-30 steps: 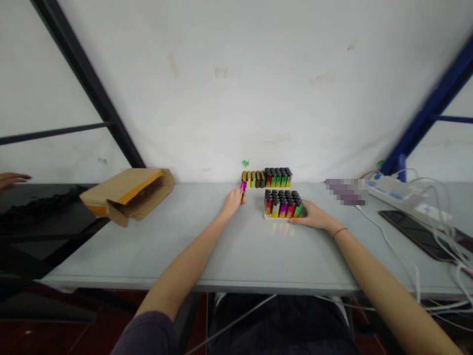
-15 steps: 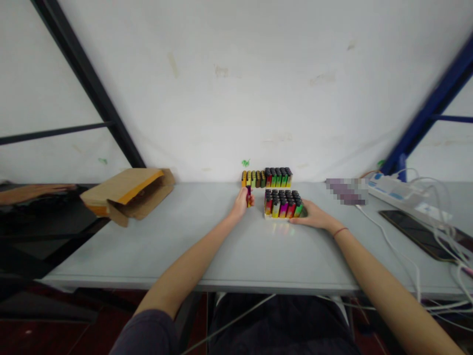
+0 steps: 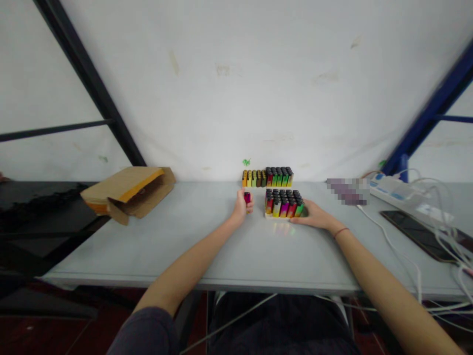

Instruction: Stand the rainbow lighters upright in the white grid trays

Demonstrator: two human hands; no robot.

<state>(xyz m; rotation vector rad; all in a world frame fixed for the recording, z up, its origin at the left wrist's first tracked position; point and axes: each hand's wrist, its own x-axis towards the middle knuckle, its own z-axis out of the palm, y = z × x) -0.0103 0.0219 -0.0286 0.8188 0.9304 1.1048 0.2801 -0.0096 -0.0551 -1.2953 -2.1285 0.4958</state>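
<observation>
My left hand (image 3: 242, 206) is closed around a purple lighter (image 3: 247, 197), just left of a tray of lighters (image 3: 284, 215). The lighter's upper part shows above my fingers; its lower part is hidden in the hand. Upright lighters with black tops fill the tray, in red, yellow, purple and green. My right hand (image 3: 313, 215) grips the tray's right side, thumb along the near corner, with the other fingers partly hidden behind it. Behind stand another block of black-topped lighters (image 3: 280, 177) and a group of yellow and olive lighters (image 3: 254, 178).
An open cardboard box (image 3: 127, 190) lies at the left of the grey table (image 3: 207, 246). To the right are a dark phone (image 3: 417, 234), a white power strip (image 3: 399, 195) and tangled white cables (image 3: 445, 231). A white wall (image 3: 236, 98) rises behind.
My left hand has drawn slightly toward me and the lighter in it has turned, so less of it shows. My right hand stays on the tray. Another person's hand at far left has mostly left view.
</observation>
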